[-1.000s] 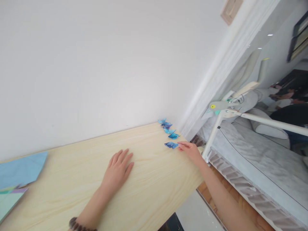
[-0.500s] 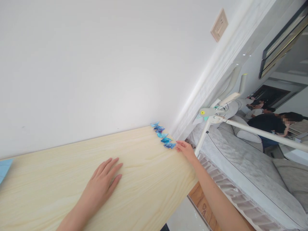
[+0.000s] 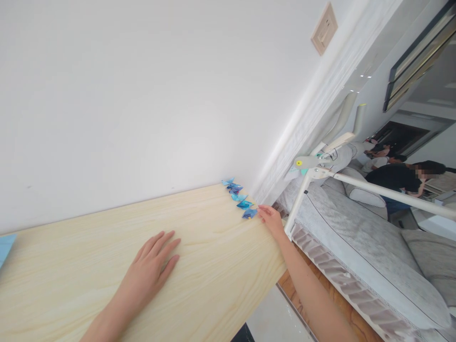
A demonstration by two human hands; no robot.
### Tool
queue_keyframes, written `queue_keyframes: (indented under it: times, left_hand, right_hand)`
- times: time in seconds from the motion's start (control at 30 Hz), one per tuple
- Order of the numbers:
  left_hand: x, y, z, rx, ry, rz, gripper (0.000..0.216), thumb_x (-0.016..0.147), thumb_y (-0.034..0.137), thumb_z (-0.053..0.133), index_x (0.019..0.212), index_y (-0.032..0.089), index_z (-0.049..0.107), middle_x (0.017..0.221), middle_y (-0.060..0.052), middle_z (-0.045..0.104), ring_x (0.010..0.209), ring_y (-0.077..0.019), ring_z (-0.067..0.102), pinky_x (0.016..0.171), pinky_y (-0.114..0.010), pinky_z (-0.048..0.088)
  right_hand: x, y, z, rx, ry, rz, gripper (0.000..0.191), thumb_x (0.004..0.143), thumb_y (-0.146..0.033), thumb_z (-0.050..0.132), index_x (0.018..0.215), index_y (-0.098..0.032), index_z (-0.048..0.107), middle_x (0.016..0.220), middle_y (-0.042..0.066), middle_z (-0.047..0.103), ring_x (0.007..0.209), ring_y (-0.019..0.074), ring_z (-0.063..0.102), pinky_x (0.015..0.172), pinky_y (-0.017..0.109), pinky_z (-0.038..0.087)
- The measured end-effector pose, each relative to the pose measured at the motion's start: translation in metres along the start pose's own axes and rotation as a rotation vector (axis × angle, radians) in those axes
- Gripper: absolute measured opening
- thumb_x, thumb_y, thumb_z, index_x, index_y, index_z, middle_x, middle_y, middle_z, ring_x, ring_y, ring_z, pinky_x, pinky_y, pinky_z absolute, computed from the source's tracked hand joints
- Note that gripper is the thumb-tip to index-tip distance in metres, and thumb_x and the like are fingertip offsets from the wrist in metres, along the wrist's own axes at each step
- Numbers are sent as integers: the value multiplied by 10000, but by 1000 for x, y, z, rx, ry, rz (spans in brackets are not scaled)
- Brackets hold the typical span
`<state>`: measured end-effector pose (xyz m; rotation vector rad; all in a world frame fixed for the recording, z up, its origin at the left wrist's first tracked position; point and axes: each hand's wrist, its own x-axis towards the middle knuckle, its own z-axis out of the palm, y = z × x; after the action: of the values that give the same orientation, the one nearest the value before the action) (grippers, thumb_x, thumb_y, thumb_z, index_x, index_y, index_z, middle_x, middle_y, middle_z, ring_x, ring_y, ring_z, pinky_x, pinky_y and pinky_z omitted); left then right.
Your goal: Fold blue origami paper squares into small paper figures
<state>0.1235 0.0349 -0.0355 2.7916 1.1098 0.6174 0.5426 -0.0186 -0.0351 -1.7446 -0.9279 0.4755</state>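
Several small blue origami cranes (image 3: pixel 236 197) stand in a row along the right end of a pale wooden table (image 3: pixel 199 237), leading away to the wall. My right hand (image 3: pixel 270 219) is at the near end of this row. Its thumb and forefinger are pinched at the right tip of the nearest origami crane (image 3: pixel 249 213), which rests on the tabletop. My left hand (image 3: pixel 153 261) lies palm down on the table to the left, fingers stretched out, with nothing in it.
A light blue paper sheet (image 3: pixel 6 247) shows at the table's left edge. A white wall (image 3: pixel 142 104) runs behind the table. Beyond its right end are a white metal frame (image 3: pixel 313 173) and a grey sofa (image 3: pixel 342 223). A person in black (image 3: pixel 394 180) bends farther back.
The nearest crane has turned slightly at my right fingertips, and its outline looks narrower. My left hand stays flat in place. The whole view has shifted a little.
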Motion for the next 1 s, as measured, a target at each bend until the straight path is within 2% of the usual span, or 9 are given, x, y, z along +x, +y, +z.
queue_keyframes:
  times: [0.27,0.6,1.0]
  left_hand:
    - [0,0,-1,4,5,2,401,861,406,425,1226,264,510,1337,-35,465,1244,-276,384,997,-449,371]
    - [-2,-13,15,36,22,38,481,843,477,425,1257,239,477,1357,-45,440,1244,-292,381,996,-458,359]
    - [-1,-6,8,54,-10,30,453,862,448,403,1254,234,475,1364,-44,430,1259,-286,358,998,-461,358]
  right_hand:
    - [-2,3,1,-8,35,-22,421,683,-473,608,960,-157,642,886,83,672,666,171,605,513,264,473]
    - [3,11,6,-44,113,-41,448,694,-500,572,992,-170,624,932,78,666,611,148,608,471,240,466]
    - [2,12,5,-53,108,-51,483,700,-512,563,1034,-167,608,964,87,655,625,147,617,497,249,471]
